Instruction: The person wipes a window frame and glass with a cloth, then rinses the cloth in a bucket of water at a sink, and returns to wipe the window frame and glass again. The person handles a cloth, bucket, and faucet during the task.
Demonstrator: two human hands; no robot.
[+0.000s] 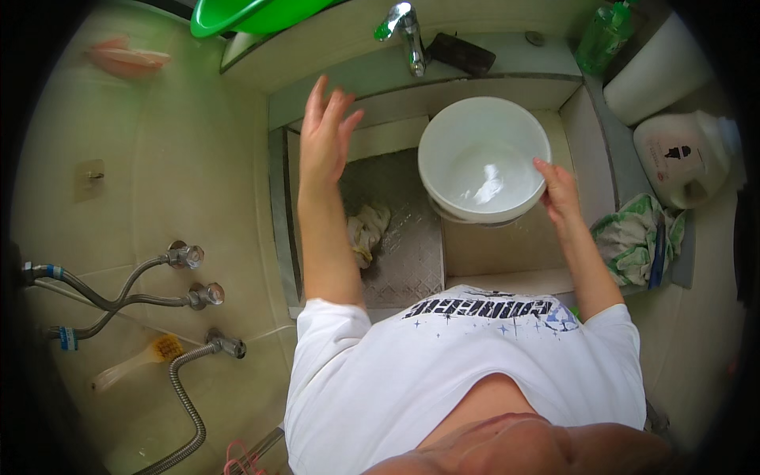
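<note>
My right hand [556,189] grips the right rim of a white plastic bucket [436,160], thumb over the edge and fingers outside. The bucket is tilted so its inside faces up, with a bright reflection at the bottom; whether it holds water I cannot tell. It is over the right part of a tiled sink [585,130]. Raised at the sink's left side, my left hand [329,124] holds nothing, its fingers apart, left of the chrome faucet [411,44]. A wet-looking cloth [369,231] lies on the textured washboard slab [409,255] beside my left forearm.
Behind the sink are a dark soap-like block [462,54] and a green basin [237,16]. At right stand a green pump bottle [604,41], a large detergent jug [680,155] and a green-white cloth [635,240]. Valves with hoses [199,295] and a brush [139,362] are at left.
</note>
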